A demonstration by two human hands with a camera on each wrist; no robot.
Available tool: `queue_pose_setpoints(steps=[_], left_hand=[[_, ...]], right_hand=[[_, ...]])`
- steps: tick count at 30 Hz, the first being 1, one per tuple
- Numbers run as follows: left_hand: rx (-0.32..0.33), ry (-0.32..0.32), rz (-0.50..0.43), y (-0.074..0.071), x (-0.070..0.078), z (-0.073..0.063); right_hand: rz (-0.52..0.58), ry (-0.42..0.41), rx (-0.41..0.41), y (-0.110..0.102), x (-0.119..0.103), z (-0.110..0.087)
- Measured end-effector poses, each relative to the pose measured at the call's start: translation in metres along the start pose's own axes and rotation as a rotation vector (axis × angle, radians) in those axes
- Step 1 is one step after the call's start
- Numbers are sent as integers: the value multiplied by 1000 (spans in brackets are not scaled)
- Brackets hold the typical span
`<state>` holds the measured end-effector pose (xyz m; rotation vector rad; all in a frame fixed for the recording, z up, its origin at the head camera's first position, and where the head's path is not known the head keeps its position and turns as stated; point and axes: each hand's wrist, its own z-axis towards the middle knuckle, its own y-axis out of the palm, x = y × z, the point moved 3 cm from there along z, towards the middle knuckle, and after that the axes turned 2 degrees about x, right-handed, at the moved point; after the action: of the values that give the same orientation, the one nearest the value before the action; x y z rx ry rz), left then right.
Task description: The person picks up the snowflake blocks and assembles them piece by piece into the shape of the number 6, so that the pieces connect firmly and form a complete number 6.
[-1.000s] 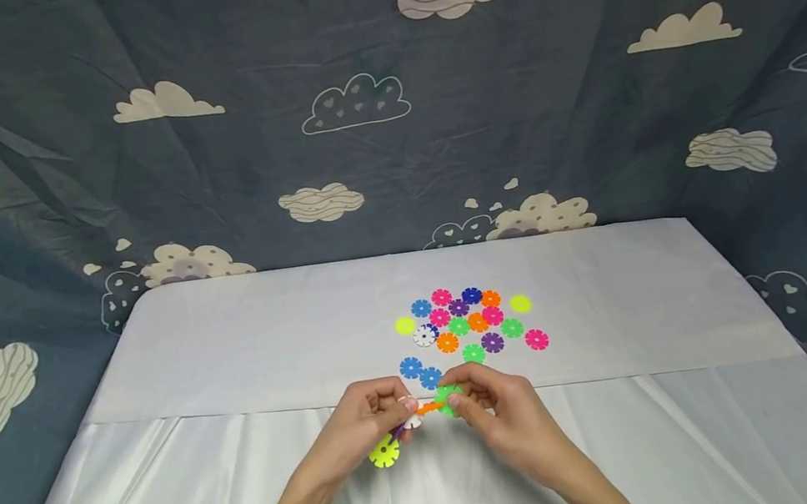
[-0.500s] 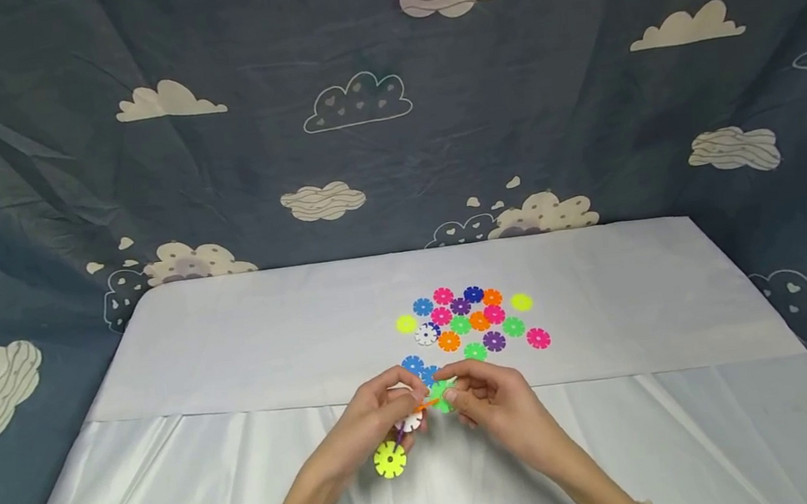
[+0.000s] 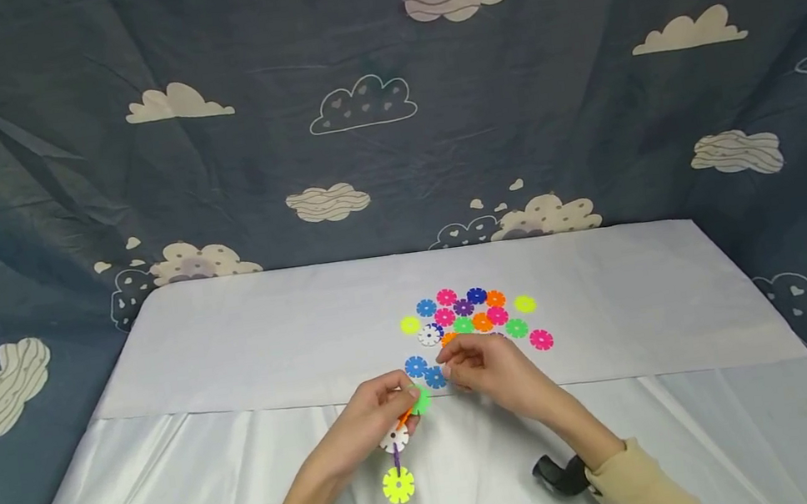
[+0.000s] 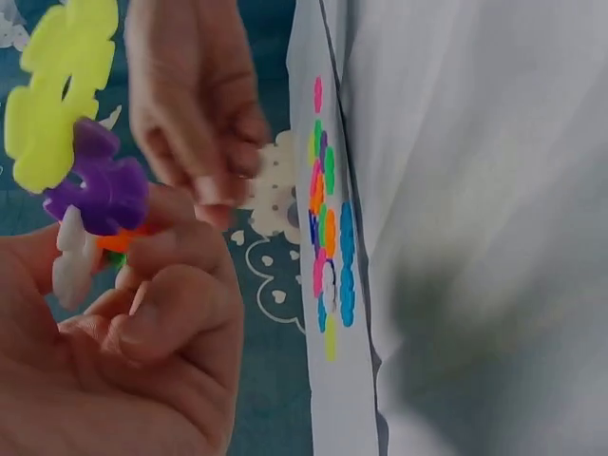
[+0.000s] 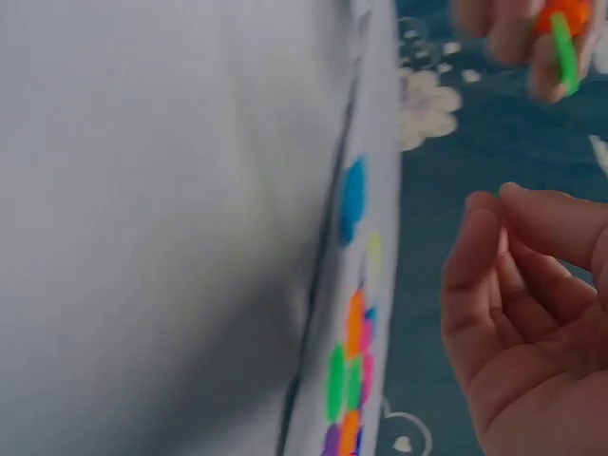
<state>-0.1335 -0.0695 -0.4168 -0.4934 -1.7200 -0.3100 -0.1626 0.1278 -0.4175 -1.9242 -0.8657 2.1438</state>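
My left hand [image 3: 367, 416] pinches a short chain of slotted plastic snowflake discs between thumb and fingers. A green disc [image 3: 423, 401] sits at its top by the fingertips. Below it come an orange disc [image 3: 404, 417], a white disc [image 3: 396, 438], an edge-on purple disc [image 4: 104, 190] and, hanging lowest, a yellow disc [image 3: 391, 482]. My right hand [image 3: 497, 371] is away from the chain, fingers loosely bent and thumb tip close to the index fingertip. Nothing shows between them in the right wrist view. Beside its fingertips lies a blue disc [image 3: 434, 378].
Loose discs in several colours lie flat on the white table cover [image 3: 256, 346], among them a pink disc [image 3: 541, 340] at the right and a white disc [image 3: 427, 335]. Another blue disc [image 3: 415, 366] is nearby. A dark cloud-print curtain [image 3: 236, 180] stands behind.
My right hand has let go of the green disc and moved up and right toward the loose discs. The chain in my left hand now hangs lower and straighter.
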Motion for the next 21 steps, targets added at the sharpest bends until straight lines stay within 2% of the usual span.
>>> queue_pose_setpoints(steps=[3, 8, 14, 21], left_hand=[[39, 8, -5, -5, 1, 0], [96, 15, -14, -11, 1, 0], [135, 18, -73, -14, 1, 1], [151, -1, -155, -15, 0, 1]], right_hand=[[-141, -7, -26, 0, 9, 11], [-249, -17, -118, 6, 18, 23], [-309, -41, -172, 11, 21, 31], [-323, 2, -149, 8, 18, 26]])
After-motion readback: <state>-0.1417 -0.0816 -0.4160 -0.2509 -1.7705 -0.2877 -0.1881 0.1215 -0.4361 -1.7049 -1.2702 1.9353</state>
